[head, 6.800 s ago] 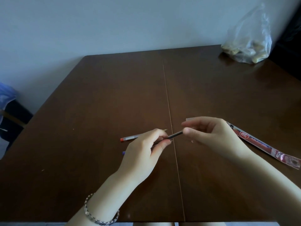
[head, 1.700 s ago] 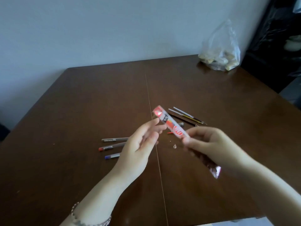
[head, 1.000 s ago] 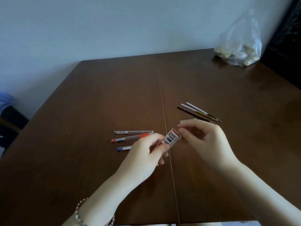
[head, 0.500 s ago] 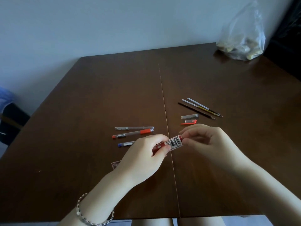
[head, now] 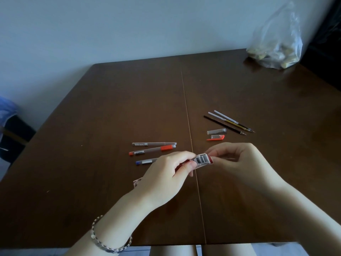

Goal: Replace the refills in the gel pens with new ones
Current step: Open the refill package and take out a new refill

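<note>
Both hands hold a red refill packet (head: 202, 160) with a barcode label just above the table. My left hand (head: 166, 174) grips its body, which runs under the palm to a far end (head: 137, 182) that shows at the left. My right hand (head: 238, 159) pinches the barcode end. Three gel pens lie left of the hands: a grey one (head: 154, 144), a red one (head: 152, 150) and a blue one (head: 145, 161), partly hidden by my left hand. Three loose refills (head: 228, 121) lie to the right, with a clear cap (head: 216, 131) and a red cap (head: 216, 137) below them.
The dark wooden table (head: 110, 108) has a centre seam (head: 186, 108). A clear plastic bag (head: 276, 43) with pale items sits at the far right corner against the wall. A dark chair with blue cloth (head: 9, 126) stands left of the table.
The packet was turned from pointing up-left to lying across, with its barcode end to the right. My left hand now grips its body and my right pinches that end; two caps came into sight.
</note>
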A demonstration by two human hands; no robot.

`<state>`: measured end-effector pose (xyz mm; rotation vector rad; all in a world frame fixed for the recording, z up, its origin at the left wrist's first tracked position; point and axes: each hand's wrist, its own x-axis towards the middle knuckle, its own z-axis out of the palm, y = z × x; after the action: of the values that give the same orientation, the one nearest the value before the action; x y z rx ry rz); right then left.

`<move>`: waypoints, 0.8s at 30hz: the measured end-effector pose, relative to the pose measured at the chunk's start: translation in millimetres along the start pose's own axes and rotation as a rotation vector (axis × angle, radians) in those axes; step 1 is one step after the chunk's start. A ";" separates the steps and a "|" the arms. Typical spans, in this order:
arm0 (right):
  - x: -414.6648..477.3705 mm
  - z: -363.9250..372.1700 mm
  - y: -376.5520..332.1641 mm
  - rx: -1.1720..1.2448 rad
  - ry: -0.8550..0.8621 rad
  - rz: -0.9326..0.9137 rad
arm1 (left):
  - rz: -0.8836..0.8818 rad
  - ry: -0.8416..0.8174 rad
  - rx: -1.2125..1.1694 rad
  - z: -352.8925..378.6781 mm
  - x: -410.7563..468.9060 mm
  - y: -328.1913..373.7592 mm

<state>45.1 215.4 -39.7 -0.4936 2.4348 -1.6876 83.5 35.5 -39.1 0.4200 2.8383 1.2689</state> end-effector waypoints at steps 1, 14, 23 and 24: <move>-0.6 0.8 0.0 0.011 0.031 -0.014 | 0.013 0.011 0.033 0.3 0.0 0.4; -4.7 4.0 6.1 0.034 -0.020 0.015 | 0.044 -0.070 0.075 0.7 -0.2 -1.5; 8.0 -23.1 15.8 0.488 0.215 0.179 | -0.128 -0.019 0.074 -10.0 2.2 -19.7; 8.8 -25.3 15.2 0.585 0.242 0.200 | -0.142 -0.005 0.053 -10.3 1.9 -20.5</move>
<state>26.6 239.6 -44.0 0.0323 1.8883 -2.3293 75.6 15.4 -46.9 0.2174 2.8437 1.1686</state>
